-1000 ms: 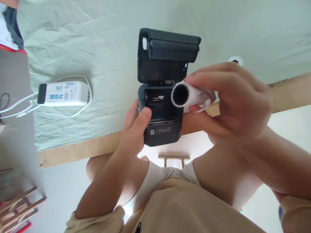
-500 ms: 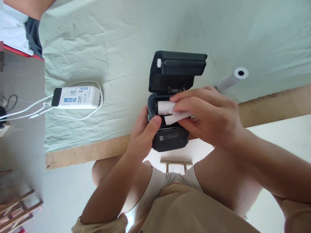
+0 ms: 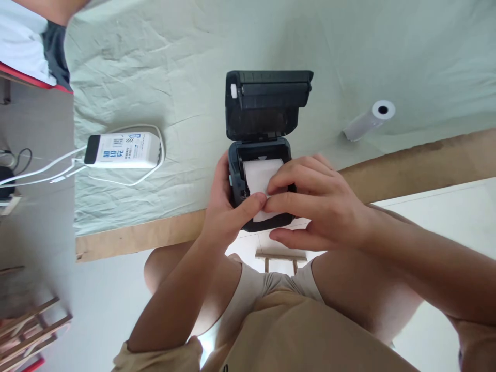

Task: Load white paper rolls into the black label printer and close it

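A small black receipt printer (image 3: 233, 155) is held at the table edge, its lid (image 3: 267, 95) swung up and back. My left hand (image 3: 222, 212) is wrapped round the printer's left side, its thumb lying on the paper. Inside the printer sits a white paper roll (image 3: 260, 173), its loose end spread toward me over the front. My right hand (image 3: 323, 206) rests two fingertips on this paper, close to my left thumb, with the fingers apart. The roll's right side is hidden behind my right fingers.
To the right, another white paper roll (image 3: 364, 124) lies on the green cloth (image 3: 194, 77). A white power strip (image 3: 127, 150) with white cables is on the left. A wooden board (image 3: 143, 232) edges the table. Part of another person (image 3: 58, 8) shows at upper left.
The paper roll has settled into the printer and its loose end now lies flat over the front. My right hand has loosened from it. The printer has shifted slightly left.
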`<state>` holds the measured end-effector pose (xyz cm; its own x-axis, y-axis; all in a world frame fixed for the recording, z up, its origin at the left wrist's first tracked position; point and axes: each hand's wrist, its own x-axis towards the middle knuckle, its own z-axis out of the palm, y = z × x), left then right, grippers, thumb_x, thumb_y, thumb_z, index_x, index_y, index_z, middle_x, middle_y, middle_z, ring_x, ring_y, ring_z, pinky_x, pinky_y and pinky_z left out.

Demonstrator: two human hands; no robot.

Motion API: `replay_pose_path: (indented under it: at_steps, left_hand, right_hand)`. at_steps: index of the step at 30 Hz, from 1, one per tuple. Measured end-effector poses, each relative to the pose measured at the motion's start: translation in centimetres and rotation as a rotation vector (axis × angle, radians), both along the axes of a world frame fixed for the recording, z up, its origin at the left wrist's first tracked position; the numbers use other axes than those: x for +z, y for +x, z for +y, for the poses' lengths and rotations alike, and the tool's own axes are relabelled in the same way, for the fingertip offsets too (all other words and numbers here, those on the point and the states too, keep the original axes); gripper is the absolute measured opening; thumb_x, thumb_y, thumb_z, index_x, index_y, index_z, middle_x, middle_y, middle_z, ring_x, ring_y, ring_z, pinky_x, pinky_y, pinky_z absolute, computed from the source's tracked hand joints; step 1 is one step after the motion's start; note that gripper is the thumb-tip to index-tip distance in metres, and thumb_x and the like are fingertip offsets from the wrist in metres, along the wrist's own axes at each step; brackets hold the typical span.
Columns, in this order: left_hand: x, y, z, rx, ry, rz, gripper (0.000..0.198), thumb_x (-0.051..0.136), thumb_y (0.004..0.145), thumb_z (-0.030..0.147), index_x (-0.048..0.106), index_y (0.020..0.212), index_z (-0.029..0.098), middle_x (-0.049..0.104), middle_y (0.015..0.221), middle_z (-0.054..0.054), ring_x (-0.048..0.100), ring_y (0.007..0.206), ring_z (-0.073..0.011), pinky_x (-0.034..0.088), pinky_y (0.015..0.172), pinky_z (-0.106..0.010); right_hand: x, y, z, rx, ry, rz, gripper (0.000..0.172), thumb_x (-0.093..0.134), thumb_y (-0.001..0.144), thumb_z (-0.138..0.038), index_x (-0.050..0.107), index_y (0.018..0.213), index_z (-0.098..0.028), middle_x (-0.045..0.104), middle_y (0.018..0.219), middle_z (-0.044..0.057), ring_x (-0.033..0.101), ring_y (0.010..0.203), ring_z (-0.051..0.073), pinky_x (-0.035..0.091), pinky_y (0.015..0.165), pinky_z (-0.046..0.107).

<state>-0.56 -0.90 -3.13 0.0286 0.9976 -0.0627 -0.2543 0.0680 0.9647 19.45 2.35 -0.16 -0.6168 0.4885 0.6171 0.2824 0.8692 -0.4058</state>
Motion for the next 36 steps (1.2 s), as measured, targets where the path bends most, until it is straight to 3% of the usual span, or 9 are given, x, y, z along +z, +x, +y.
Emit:
replay_pose_path:
  at_steps: [4,12,14,17,20,23,28,31,36]
  left_hand:
    - [-0.3,-0.4,-0.1,-0.034,0.066,0.020,0.093,0.095,0.072,0.044,0.048,0.153,0.037,0.065,0.147,-0.006,0.068,0.132,-0.0334,0.061,0.105,-0.043]
    - [0.5,-0.3,-0.3,-0.018,-0.024,0.100,0.105,0.099,0.067,0.041,0.045,0.157,0.037,0.065,0.150,-0.009,0.065,0.137,-0.0397,0.061,0.106,-0.050]
    - [0.4,-0.4,-0.4,-0.017,-0.013,0.097,0.105,0.098,0.068,0.038,0.044,0.158,0.037,0.062,0.154,-0.009,0.064,0.138,-0.0387,0.062,0.106,-0.047]
    - [0.2,-0.6,-0.5,-0.021,0.007,0.105,0.106,0.096,0.069,0.032,0.044,0.161,0.035,0.057,0.160,-0.009,0.061,0.143,-0.0371,0.061,0.107,-0.043]
    - [0.1,-0.7,-0.6,-0.024,0.037,0.125,0.106,0.096,0.068,0.033,0.046,0.161,0.034,0.054,0.163,-0.009,0.055,0.149,-0.0390,0.062,0.106,-0.043]
    - [0.2,-0.8,-0.6,-0.021,0.068,0.170,0.105,0.097,0.066,0.034,0.048,0.159,0.033,0.052,0.164,-0.009,0.050,0.153,-0.0414,0.062,0.104,-0.043]
    - [0.5,-0.7,-0.6,-0.047,0.050,0.188,0.104,0.097,0.066,0.039,0.049,0.158,0.031,0.060,0.155,-0.012,0.061,0.140,-0.0398,0.064,0.098,-0.043]
    - [0.2,-0.7,-0.6,-0.037,0.023,0.178,0.102,0.098,0.065,0.039,0.051,0.155,0.030,0.066,0.147,-0.013,0.068,0.130,-0.0378,0.065,0.096,-0.043]
    - [-0.1,-0.8,-0.7,-0.026,0.008,0.115,0.102,0.097,0.068,0.029,0.050,0.158,0.032,0.070,0.141,-0.009,0.075,0.113,-0.0299,0.066,0.085,-0.035]
  right_hand:
    - [-0.1,0.2,0.0,-0.029,-0.036,0.042,0.013,0.060,0.103,-0.026,0.070,0.096,-0.021,0.073,0.101,0.006,0.064,0.092,0.022,0.042,0.075,0.040]
    - [-0.7,0.3,1.0,-0.124,-0.010,0.272,0.010,0.063,0.093,-0.018,0.060,0.098,-0.026,0.068,0.097,0.003,0.065,0.085,0.019,0.052,0.075,0.040]
    - [-1.1,0.4,1.4,-0.225,-0.071,0.349,0.022,0.062,0.089,-0.019,0.057,0.108,-0.028,0.066,0.105,0.005,0.067,0.096,0.022,0.055,0.079,0.041]
    - [-1.8,0.6,1.9,-0.320,-0.252,0.367,0.043,0.059,0.089,-0.022,0.049,0.130,-0.029,0.062,0.138,0.011,0.065,0.125,0.028,0.057,0.090,0.044]
    - [-2.3,0.6,2.5,-0.276,-0.360,0.338,0.056,0.056,0.092,-0.024,0.039,0.144,-0.031,0.051,0.160,0.010,0.062,0.139,0.027,0.058,0.101,0.044]
    - [-2.6,0.4,3.1,-0.210,-0.385,0.363,0.053,0.053,0.098,-0.034,0.036,0.147,-0.031,0.054,0.158,0.009,0.062,0.140,0.026,0.057,0.106,0.045]
    - [-2.8,0.0,3.3,-0.178,-0.252,0.415,0.043,0.048,0.106,-0.053,0.045,0.142,-0.028,0.063,0.139,0.010,0.067,0.124,0.024,0.059,0.098,0.044]
    - [-2.5,0.0,2.9,-0.195,-0.095,0.306,0.028,0.053,0.107,-0.045,0.053,0.130,-0.028,0.065,0.128,0.010,0.066,0.120,0.024,0.061,0.098,0.045]
    - [-1.7,0.4,2.2,-0.258,-0.193,0.071,0.038,0.064,0.100,-0.036,0.050,0.135,-0.030,0.062,0.143,0.014,0.060,0.136,0.031,0.057,0.111,0.056]
